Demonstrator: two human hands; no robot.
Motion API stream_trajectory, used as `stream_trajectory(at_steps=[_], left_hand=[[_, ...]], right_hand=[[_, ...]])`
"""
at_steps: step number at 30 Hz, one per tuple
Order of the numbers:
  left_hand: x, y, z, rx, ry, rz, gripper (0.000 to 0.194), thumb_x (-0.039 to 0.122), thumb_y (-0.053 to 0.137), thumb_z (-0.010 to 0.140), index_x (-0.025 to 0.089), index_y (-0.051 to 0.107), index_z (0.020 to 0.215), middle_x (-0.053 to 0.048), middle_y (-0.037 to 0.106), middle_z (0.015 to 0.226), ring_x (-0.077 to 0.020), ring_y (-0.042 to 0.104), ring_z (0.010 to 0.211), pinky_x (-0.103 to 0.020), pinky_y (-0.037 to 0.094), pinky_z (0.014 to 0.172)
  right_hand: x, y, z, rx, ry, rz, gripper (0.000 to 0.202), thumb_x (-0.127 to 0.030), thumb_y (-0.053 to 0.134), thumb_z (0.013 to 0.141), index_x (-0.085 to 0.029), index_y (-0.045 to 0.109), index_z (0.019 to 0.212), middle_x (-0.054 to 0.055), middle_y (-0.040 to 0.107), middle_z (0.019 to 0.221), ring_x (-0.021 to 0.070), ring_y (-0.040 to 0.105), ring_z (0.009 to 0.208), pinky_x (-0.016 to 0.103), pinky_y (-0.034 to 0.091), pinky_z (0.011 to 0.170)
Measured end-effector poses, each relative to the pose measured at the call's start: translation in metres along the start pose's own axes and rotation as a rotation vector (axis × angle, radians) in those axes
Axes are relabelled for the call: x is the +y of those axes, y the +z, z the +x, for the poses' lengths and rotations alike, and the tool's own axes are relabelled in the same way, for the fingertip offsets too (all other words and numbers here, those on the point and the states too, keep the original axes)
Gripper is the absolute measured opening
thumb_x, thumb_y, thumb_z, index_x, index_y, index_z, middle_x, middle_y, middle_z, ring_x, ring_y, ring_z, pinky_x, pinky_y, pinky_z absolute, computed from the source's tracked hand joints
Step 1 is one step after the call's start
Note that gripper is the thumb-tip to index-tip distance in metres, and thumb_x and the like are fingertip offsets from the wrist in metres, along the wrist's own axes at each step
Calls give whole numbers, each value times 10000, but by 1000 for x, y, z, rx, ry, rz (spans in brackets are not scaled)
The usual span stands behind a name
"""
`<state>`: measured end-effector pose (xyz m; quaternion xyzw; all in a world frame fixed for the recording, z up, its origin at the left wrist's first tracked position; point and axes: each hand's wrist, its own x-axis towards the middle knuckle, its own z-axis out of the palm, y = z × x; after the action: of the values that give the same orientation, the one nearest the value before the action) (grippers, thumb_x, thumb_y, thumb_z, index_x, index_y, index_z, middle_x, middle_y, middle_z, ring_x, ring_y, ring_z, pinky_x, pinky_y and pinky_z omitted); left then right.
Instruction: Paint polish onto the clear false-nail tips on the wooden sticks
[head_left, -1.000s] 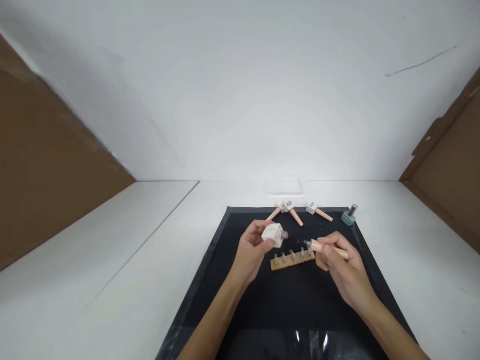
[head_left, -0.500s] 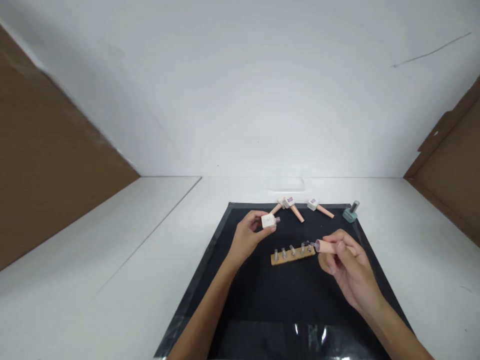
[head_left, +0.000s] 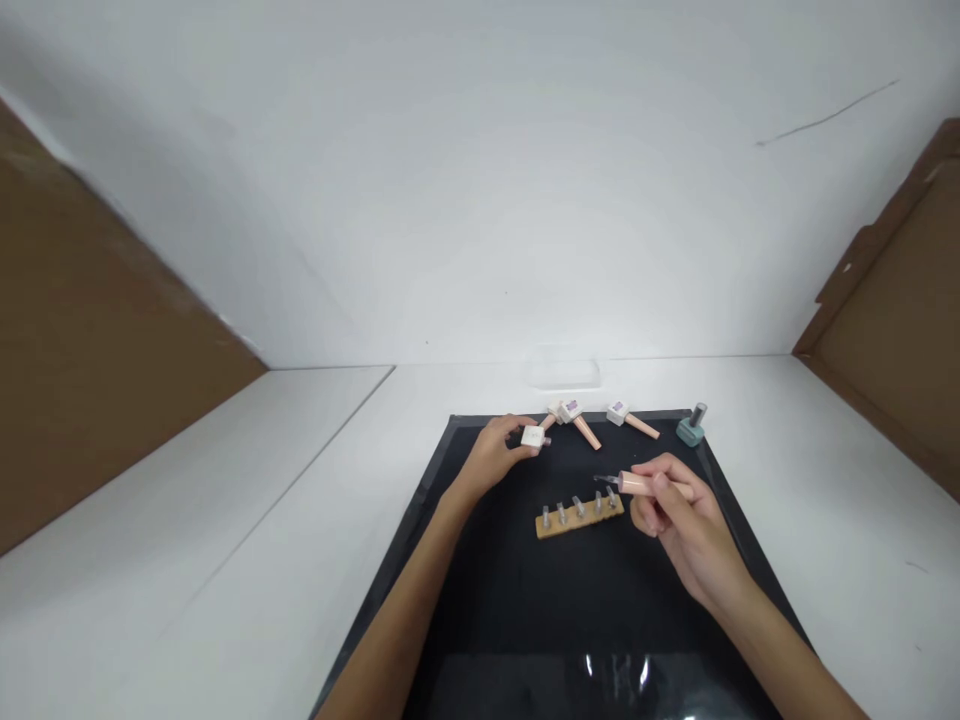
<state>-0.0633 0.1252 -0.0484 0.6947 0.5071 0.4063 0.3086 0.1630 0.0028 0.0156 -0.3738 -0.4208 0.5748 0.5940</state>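
My left hand (head_left: pixel 495 450) pinches an uncapped white nail polish bottle (head_left: pixel 532 437) by its sides, its neck turned to the right. In my right hand (head_left: pixel 679 510) is the pink nail polish brush cap (head_left: pixel 637 484), held like a pen; its thin dark brush (head_left: pixel 606 479) points left. Below the brush lies a wooden strip (head_left: pixel 574 518) with several clear nail tips standing along it. The brush hovers above the right end of the strip; no contact is plain to see.
Behind my hands lie white bottles with pink caps, one (head_left: pixel 571 411) overlapping another, and a separate one (head_left: pixel 618 412) to the right. A teal bottle with a grey cap (head_left: pixel 691 428) stands at the black mat's (head_left: pixel 525 610) far right corner. A clear tray (head_left: pixel 562 373) sits by the wall.
My right hand has lifted the brush up and left, off the right end of the strip. My left hand keeps its hold on the bottle. The whole view has shifted slightly.
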Motion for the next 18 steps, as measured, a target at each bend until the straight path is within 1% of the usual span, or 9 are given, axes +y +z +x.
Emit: stream_trajectory(at_steps=[3,9,15,18], left_hand=[[0,-2,2,-37,25,31,244,185,738,579,246,728,815,-48,724,882,-302,586,928,-407,414,857],[-3,0,2,-106,64,41,267,161,755,560,265,754,806,-50,750,907,-300,600,900,-413,403,879],[-6,3,0,-110,71,67,286,196,733,618,252,748,898,-77,738,979,-305,588,958,-418,428,889],[-4,3,-1,-130,70,91,310,207,712,644,244,727,951,-74,726,995,-303,578,992,-430,426,916]], right_hand=[[1,0,1,8,11,1,385,-553,704,729,-180,620,768,-77,422,444,90,356,429,243,267,467],[2,-1,2,10,28,-15,400,-565,707,718,-176,626,767,-83,415,443,90,364,439,248,275,481],[3,-1,3,14,37,-24,416,-575,711,706,-171,633,766,-82,416,446,87,366,445,243,269,490],[4,-1,4,24,40,-29,427,-584,718,692,-169,635,756,-82,415,441,87,361,440,243,269,488]])
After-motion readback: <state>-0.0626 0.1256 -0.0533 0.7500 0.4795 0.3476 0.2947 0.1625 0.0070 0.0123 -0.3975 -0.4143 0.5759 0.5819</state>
